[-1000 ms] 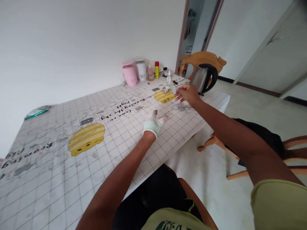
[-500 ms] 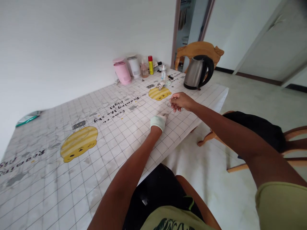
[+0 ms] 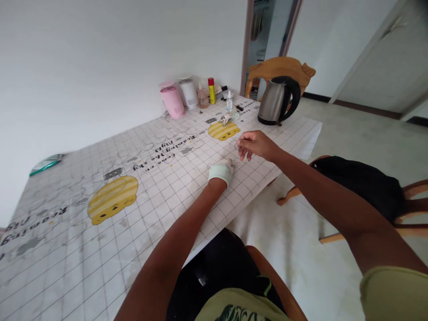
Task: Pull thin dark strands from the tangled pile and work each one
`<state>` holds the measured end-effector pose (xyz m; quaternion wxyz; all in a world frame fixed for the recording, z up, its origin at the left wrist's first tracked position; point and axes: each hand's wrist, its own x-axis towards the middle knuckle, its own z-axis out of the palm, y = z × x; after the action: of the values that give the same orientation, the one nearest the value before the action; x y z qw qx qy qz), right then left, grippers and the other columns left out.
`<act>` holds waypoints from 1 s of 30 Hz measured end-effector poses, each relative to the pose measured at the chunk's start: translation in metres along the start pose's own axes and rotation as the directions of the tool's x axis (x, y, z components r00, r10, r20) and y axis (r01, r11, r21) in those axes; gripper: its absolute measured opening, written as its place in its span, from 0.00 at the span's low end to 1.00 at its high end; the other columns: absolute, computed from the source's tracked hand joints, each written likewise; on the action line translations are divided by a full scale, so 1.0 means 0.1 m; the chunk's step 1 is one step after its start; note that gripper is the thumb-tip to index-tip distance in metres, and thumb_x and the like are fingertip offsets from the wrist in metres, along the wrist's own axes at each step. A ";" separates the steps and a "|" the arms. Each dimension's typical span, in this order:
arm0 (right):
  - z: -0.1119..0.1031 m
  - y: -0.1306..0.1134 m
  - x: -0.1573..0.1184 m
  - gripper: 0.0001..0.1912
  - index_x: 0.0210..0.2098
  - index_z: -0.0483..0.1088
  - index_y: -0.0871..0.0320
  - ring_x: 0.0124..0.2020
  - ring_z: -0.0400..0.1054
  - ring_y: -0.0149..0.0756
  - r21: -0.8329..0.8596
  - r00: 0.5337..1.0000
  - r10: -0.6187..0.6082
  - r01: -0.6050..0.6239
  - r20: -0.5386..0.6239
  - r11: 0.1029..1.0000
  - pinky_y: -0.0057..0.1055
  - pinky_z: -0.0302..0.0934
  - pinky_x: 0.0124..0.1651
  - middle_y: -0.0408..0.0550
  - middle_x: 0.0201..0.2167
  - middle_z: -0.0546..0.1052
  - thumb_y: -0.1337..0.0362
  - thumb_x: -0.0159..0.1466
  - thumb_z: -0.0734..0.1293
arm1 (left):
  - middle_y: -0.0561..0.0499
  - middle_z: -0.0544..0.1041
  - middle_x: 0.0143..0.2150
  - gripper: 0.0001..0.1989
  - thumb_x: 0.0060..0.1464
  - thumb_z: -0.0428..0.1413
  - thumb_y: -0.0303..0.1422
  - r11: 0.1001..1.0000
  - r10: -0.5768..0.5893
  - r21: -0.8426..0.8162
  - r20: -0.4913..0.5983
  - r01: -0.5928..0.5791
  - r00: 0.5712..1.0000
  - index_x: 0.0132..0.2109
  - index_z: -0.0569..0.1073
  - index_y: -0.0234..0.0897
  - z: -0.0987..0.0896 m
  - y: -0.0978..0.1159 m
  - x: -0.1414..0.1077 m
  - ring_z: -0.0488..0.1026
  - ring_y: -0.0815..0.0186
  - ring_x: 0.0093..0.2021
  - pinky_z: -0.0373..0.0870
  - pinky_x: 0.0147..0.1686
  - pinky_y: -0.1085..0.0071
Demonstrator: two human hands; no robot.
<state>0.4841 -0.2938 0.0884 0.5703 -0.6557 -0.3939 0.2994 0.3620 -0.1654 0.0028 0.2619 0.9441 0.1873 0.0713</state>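
My left hand (image 3: 222, 171) wears a white and pale green glove and rests on the checked tablecloth (image 3: 187, 187). Its fingers point away from the camera and are mostly hidden behind the back of the glove. To the right and slightly farther off, my bare right hand (image 3: 251, 145) hovers just over the cloth. Its thumb and index finger are pinched together, the other fingers hang down, and anything between the tips is too small to make out. A crumpled whitish glove (image 3: 226, 117) lies beyond both hands, on the yellow bear print.
A steel kettle (image 3: 270, 103) stands at the table's far right corner. Along the wall are a pink canister (image 3: 172, 101), a white canister (image 3: 188, 93), a red-capped yellow can (image 3: 211, 92) and small bottles. A green-edged packet (image 3: 46, 165) lies far left. Wooden chairs (image 3: 284, 67) stand beyond and right.
The fingers of my left hand have drawn in and show less. My right hand is slightly lower, still pinched. The view has shifted a little.
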 end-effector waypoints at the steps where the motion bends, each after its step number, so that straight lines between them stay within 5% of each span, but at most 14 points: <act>1: 0.04 -0.05 0.01 0.18 0.29 0.72 0.57 0.22 0.79 0.41 0.027 1.000 -0.014 0.015 -0.012 1.000 0.28 0.65 0.16 0.51 0.25 0.81 0.53 0.63 0.79 | 0.33 0.81 0.57 0.18 0.65 0.57 0.35 0.999 -0.008 0.041 0.016 0.008 1.000 0.58 0.78 0.34 -0.03 -0.01 -0.03 0.78 0.51 0.57 0.70 0.56 0.57; 5: 0.29 -0.18 0.08 0.19 0.29 0.72 0.56 0.22 0.77 0.38 0.102 0.998 -0.060 0.061 -0.021 0.993 0.28 0.65 0.17 0.49 0.24 0.80 0.51 0.63 0.79 | 0.36 0.74 0.68 0.27 0.62 0.60 0.32 0.993 0.010 0.119 0.047 -0.015 0.999 0.68 0.72 0.37 -0.29 -0.17 -0.34 0.74 0.52 0.63 0.69 0.62 0.60; 9: 0.70 -0.25 0.15 0.21 0.29 0.73 0.56 0.23 0.77 0.38 0.151 0.995 -0.089 0.082 0.037 0.985 0.28 0.67 0.18 0.50 0.26 0.81 0.47 0.62 0.79 | 0.39 0.76 0.67 0.22 0.66 0.55 0.33 0.987 -0.154 -0.065 -0.097 0.148 0.983 0.65 0.75 0.38 -0.71 -0.45 -0.86 0.74 0.54 0.64 0.66 0.66 0.63; 13: 1.23 -0.31 0.24 0.21 0.30 0.73 0.55 0.23 0.77 0.37 0.169 0.987 -0.114 0.094 0.114 0.981 0.28 0.66 0.19 0.51 0.28 0.82 0.45 0.61 0.78 | 0.41 0.82 0.58 0.24 0.73 0.46 0.41 0.934 -0.306 -0.239 -0.155 0.265 0.939 0.66 0.74 0.36 -1.16 -0.72 -1.38 0.82 0.59 0.51 0.76 0.52 0.67; 18: 1.95 -0.33 0.35 0.22 0.30 0.74 0.55 0.23 0.77 0.36 0.174 0.948 -0.158 0.112 0.277 0.978 0.28 0.66 0.19 0.51 0.28 0.82 0.43 0.62 0.77 | 0.40 0.81 0.58 0.26 0.73 0.46 0.44 0.770 -0.392 -0.593 -0.148 0.236 0.908 0.66 0.72 0.33 -1.57 -0.95 -1.82 0.83 0.63 0.43 0.77 0.38 0.73; 21: 2.33 -0.30 0.41 0.22 0.33 0.75 0.56 0.24 0.77 0.37 0.180 0.890 -0.168 0.099 0.424 0.979 0.29 0.67 0.21 0.52 0.30 0.83 0.44 0.62 0.77 | 0.39 0.81 0.57 0.24 0.71 0.50 0.43 0.715 -0.439 -0.673 -0.223 0.188 0.871 0.65 0.74 0.32 -1.70 -1.12 -1.97 0.82 0.65 0.42 0.76 0.38 0.73; 25: 2.73 -0.23 0.44 0.21 0.37 0.75 0.57 0.26 0.77 0.37 0.156 0.809 -0.179 0.109 0.559 0.982 0.30 0.69 0.24 0.50 0.31 0.83 0.46 0.61 0.78 | 0.44 0.84 0.44 0.22 0.64 0.57 0.36 0.659 -0.520 -0.739 -0.312 0.141 0.795 0.62 0.78 0.32 -1.80 -1.36 -2.09 0.79 0.67 0.36 0.73 0.33 0.74; 30: 3.01 -0.11 0.45 0.18 0.37 0.76 0.56 0.25 0.75 0.36 0.078 0.860 -0.208 0.195 0.466 0.978 0.32 0.69 0.25 0.48 0.29 0.80 0.47 0.65 0.75 | 0.48 0.83 0.40 0.20 0.59 0.56 0.29 0.609 -0.587 -0.779 -0.319 0.146 0.744 0.56 0.82 0.33 -1.77 -1.60 -2.16 0.74 0.71 0.31 0.71 0.31 0.75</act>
<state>0.2518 -0.1007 0.0509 0.4947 -0.5103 -0.5827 0.3941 0.0714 -0.0408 0.0624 0.5490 0.6412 0.4099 0.3457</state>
